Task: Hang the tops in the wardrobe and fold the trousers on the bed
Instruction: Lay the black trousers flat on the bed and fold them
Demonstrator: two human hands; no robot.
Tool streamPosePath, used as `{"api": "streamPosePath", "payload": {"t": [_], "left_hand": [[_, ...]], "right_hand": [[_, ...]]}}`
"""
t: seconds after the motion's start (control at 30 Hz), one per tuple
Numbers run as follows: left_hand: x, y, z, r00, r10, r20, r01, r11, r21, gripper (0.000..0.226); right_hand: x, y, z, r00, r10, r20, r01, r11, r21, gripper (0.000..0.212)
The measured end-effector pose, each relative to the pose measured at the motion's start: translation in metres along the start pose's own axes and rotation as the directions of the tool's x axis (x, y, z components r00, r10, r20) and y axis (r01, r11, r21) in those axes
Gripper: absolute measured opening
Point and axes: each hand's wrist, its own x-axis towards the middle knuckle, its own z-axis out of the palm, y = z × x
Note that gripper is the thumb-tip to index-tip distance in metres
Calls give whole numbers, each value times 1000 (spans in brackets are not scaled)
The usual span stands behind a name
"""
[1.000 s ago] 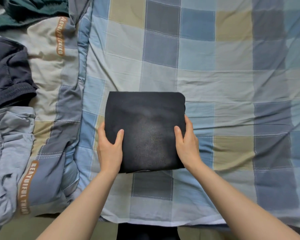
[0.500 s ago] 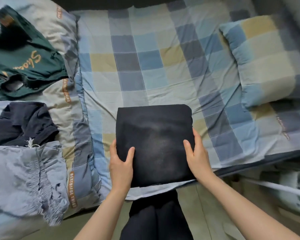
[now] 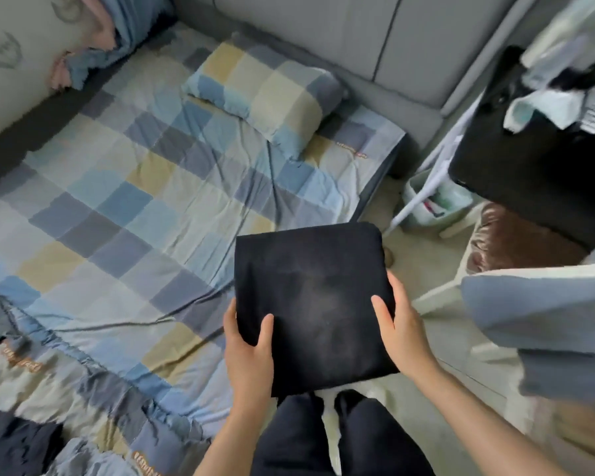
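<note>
Folded black trousers (image 3: 315, 297) form a flat square held in the air past the bed's right edge, above my legs and the floor. My left hand (image 3: 249, 352) grips their near left side, thumb on top and fingers underneath. My right hand (image 3: 401, 328) grips the near right side the same way. The bed (image 3: 117, 201) with its blue, grey and yellow checked sheet lies to the left. Dark navy clothing (image 3: 14, 441) lies at the bed's lower left corner of the view.
A checked pillow (image 3: 265, 94) lies at the bed's far end against a grey headboard (image 3: 323, 39). To the right stand a dark cabinet (image 3: 529, 159) with clothes on top, a white stool (image 3: 461, 262) and a small bin (image 3: 437, 201). Folded grey-blue cloth (image 3: 547, 310) juts in at the right.
The folded trousers have been lifted off the bed and carried right, past the mattress edge. My view has swung right, bringing the pillow, headboard and cabinet into sight.
</note>
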Motion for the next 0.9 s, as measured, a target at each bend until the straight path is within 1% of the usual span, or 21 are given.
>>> {"api": "streamPosePath", "payload": {"t": [0.1,0.13,0.23,0.33,0.43,0.47,0.6,0.7,0.73,0.77,0.8,0.87,0.9], "left_hand": [[-21,16,40,984,56,171,-67,996,62,52],[-33,24,59,968,67,243,-89,993,82,53],[-59,33,93,920,83,384,-144,981,132,55],[-111,40,144,838,116,533,-250,950,186,58],[-167,36,186,751,145,644,-338,922,186,56],[-194,33,203,714,141,686,-360,914,186,55],[-270,17,246,619,74,782,-378,901,214,55],[-317,3,275,551,34,834,-399,888,227,53],[-338,-4,290,508,20,861,-414,882,224,53],[-347,-6,294,493,-1,870,-419,876,238,53],[-365,-12,308,448,-7,894,-443,867,228,53],[-375,-14,316,420,-34,907,-461,853,245,54],[-400,-23,342,352,-54,934,-506,829,239,54]], "right_hand": [[-35,29,-47,981,121,-149,-118,993,28,51],[-51,41,-68,964,153,-215,-145,988,50,50],[-83,63,-103,919,216,-329,-199,976,85,50],[-134,100,-152,834,305,-460,-255,952,169,50],[-185,134,-193,757,365,-542,-311,931,193,51],[-209,149,-211,719,389,-576,-332,920,207,51],[-273,191,-258,602,470,-645,-411,876,253,51],[-310,217,-287,534,511,-674,-445,847,290,49],[-329,229,-298,488,543,-684,-468,824,320,49],[-336,233,-302,466,566,-680,-482,807,341,49],[-351,243,-311,425,594,-683,-494,785,374,49],[-362,249,-314,394,644,-656,-518,745,421,49],[-380,265,-328,312,696,-647,-521,695,496,49]]}}
